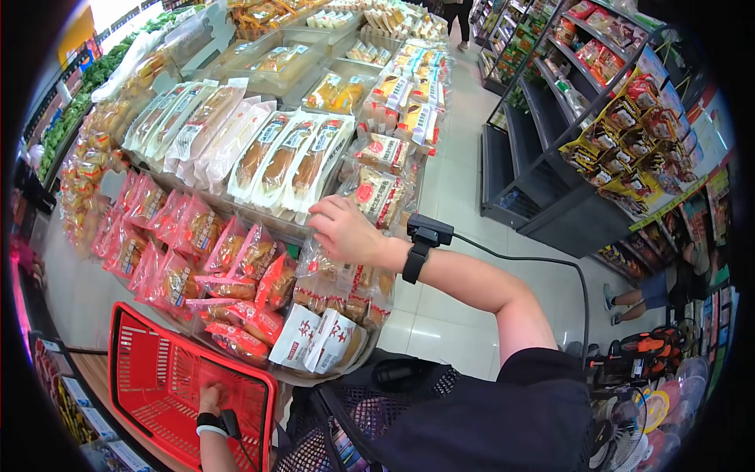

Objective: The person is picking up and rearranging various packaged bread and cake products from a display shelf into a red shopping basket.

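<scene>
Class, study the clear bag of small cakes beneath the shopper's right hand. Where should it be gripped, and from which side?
Probably its upper edge, from above. The clear bag of cakes lies sloped, wedged between neighbouring packs, so only the top is free for the fingers of the right hand. The left hand holds the red basket.

On the wide display tabletop (346,370), the red-wrapped bread packets (197,252) lie along the near left edge, with the long clear-wrapped loaves (291,161) behind them toward the middle. The clear bags of small brown cakes (338,279) sit at the near right corner, and the white paper-labelled packs (314,342) lie before them at the very edge. The right hand (346,230) rests over the clear bags, fingers (322,214) on top. Below the near left edge hangs the red plastic shopping basket (165,377), with the left hand (211,400) on its near rim. Right of the tabletop, across the pale tiled floor (448,315), stands the dark metal shelf rack (550,204).
</scene>
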The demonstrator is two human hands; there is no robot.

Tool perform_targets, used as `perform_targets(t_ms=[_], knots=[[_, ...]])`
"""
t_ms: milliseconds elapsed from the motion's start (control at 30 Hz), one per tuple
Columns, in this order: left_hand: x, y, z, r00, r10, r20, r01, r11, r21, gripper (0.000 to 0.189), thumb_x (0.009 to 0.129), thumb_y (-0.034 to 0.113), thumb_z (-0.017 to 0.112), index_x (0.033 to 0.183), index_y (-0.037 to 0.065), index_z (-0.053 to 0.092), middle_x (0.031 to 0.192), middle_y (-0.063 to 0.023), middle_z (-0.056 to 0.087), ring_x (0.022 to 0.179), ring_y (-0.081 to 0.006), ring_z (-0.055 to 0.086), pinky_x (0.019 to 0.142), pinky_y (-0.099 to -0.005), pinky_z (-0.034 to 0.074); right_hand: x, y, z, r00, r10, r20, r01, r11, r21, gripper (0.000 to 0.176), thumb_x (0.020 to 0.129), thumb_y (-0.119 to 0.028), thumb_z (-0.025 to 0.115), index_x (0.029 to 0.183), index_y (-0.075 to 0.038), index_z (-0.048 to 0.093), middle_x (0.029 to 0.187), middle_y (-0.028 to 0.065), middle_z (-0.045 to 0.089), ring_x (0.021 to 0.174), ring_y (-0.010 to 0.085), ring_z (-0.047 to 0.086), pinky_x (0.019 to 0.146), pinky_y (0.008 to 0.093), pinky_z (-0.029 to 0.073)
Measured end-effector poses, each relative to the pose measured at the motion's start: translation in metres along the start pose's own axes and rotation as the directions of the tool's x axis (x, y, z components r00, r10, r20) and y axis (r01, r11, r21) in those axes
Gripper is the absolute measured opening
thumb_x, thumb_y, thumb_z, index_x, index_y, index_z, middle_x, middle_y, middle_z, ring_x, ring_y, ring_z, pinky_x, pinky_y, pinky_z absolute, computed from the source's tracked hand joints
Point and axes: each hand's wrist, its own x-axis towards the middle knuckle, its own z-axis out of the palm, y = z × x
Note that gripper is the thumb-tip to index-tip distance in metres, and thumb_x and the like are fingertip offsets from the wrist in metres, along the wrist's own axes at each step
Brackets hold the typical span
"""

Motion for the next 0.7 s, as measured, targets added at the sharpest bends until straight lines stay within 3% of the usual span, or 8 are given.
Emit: perform_targets(t_ms=[100, 367, 433, 467, 533, 600, 633, 700], knots=[[0.001, 0.002, -0.002, 0.998, -0.025, 0.051, 0.027, 0.999, -0.028, 0.026, 0.079, 0.003, 0.046, 0.105, 0.006, 0.048, 0.075, -0.0055, 0.058, 0.057, -0.0181, 0.056, 0.053, -0.0345, 0.045, 0.006, 0.018, -0.003, 0.986, 0.160, -0.055, -0.151, 0.978, 0.146, 0.018, 0.069, -0.008, 0.063, 0.087, -0.005, 0.059, 0.095, 0.0116, 0.056, 0.095, 0.0305, 0.050, 0.082, 0.0403, 0.041], [-0.007, 0.009, 0.004, 0.998, 0.056, 0.015, -0.054, 0.993, -0.109, 0.024, 0.078, 0.001, 0.047, 0.102, 0.004, 0.049, 0.072, -0.0071, 0.057, 0.056, -0.0176, 0.055, 0.050, -0.0316, 0.045, 0.009, 0.097, -0.047, 0.954, 0.230, -0.193, -0.234, 0.972, 0.000, 0.020, 0.070, -0.009, 0.063, 0.088, -0.003, 0.059, 0.092, 0.0155, 0.058, 0.090, 0.0342, 0.052, 0.080, 0.0415, 0.042], [-0.003, 0.005, -0.002, 0.997, 0.071, 0.044, -0.066, 0.992, -0.105, 0.024, 0.077, 0.000, 0.047, 0.101, 0.003, 0.049, 0.071, -0.0073, 0.057, 0.055, -0.0176, 0.054, 0.049, -0.0308, 0.044, 0.003, 0.127, -0.055, 0.889, 0.393, -0.236, -0.409, 0.912, -0.021, 0.023, 0.070, -0.008, 0.062, 0.092, -0.001, 0.059, 0.096, 0.0166, 0.058, 0.093, 0.0349, 0.053, 0.082, 0.0408, 0.043], [-0.002, 0.002, -0.004, 0.994, 0.079, 0.078, -0.068, 0.988, -0.137, 0.023, 0.077, 0.001, 0.048, 0.100, 0.003, 0.049, 0.070, -0.0072, 0.056, 0.054, -0.0175, 0.054, 0.047, -0.0308, 0.044, 0.000, 0.143, -0.057, 0.892, 0.385, -0.238, -0.401, 0.916, -0.018, 0.023, 0.070, -0.008, 0.062, 0.092, -0.001, 0.059, 0.096, 0.0166, 0.058, 0.093, 0.0349, 0.053, 0.082, 0.0408, 0.043], [-0.006, 0.006, -0.001, 0.989, 0.099, 0.107, -0.079, 0.982, -0.174, 0.023, 0.077, 0.001, 0.049, 0.100, 0.004, 0.049, 0.070, -0.0070, 0.056, 0.053, -0.0175, 0.053, 0.045, -0.0307, 0.044, -0.005, 0.175, -0.058, 0.776, 0.554, -0.302, -0.585, 0.811, -0.013, 0.027, 0.071, -0.008, 0.060, 0.096, 0.000, 0.059, 0.098, 0.0191, 0.058, 0.096, 0.0353, 0.053, 0.085, 0.0406, 0.042], [-0.019, 0.013, 0.013, 0.997, 0.055, -0.054, -0.063, 0.986, -0.157, 0.022, 0.077, 0.002, 0.050, 0.099, 0.004, 0.050, 0.069, -0.0069, 0.055, 0.052, -0.0175, 0.053, 0.042, -0.0304, 0.043, -0.005, 0.200, -0.060, 0.720, 0.604, -0.341, -0.647, 0.762, -0.018, 0.029, 0.072, -0.012, 0.062, 0.097, 0.001, 0.058, 0.099, 0.0189, 0.059, 0.096, 0.0340, 0.054, 0.085, 0.0399, 0.043], [-0.013, 0.010, 0.006, 0.998, 0.057, 0.007, -0.056, 0.992, -0.116, 0.023, 0.076, 0.001, 0.049, 0.099, 0.004, 0.050, 0.070, -0.0069, 0.056, 0.055, -0.0182, 0.054, 0.045, -0.0324, 0.045, -0.001, 0.212, -0.061, 0.657, 0.653, -0.377, -0.711, 0.703, -0.022, 0.032, 0.073, -0.015, 0.063, 0.099, 0.002, 0.058, 0.100, 0.0187, 0.060, 0.096, 0.0328, 0.056, 0.085, 0.0392, 0.044], [-0.019, 0.017, 0.015, 0.995, 0.074, -0.065, -0.080, 0.991, -0.104, 0.023, 0.076, 0.000, 0.049, 0.099, 0.003, 0.051, 0.073, -0.0083, 0.058, 0.058, -0.0195, 0.056, 0.048, -0.0334, 0.047, 0.004, 0.241, -0.058, 0.625, 0.663, -0.412, -0.732, 0.682, -0.014, 0.033, 0.073, -0.016, 0.064, 0.100, 0.002, 0.058, 0.100, 0.0199, 0.059, 0.097, 0.0331, 0.055, 0.085, 0.0395, 0.044]])
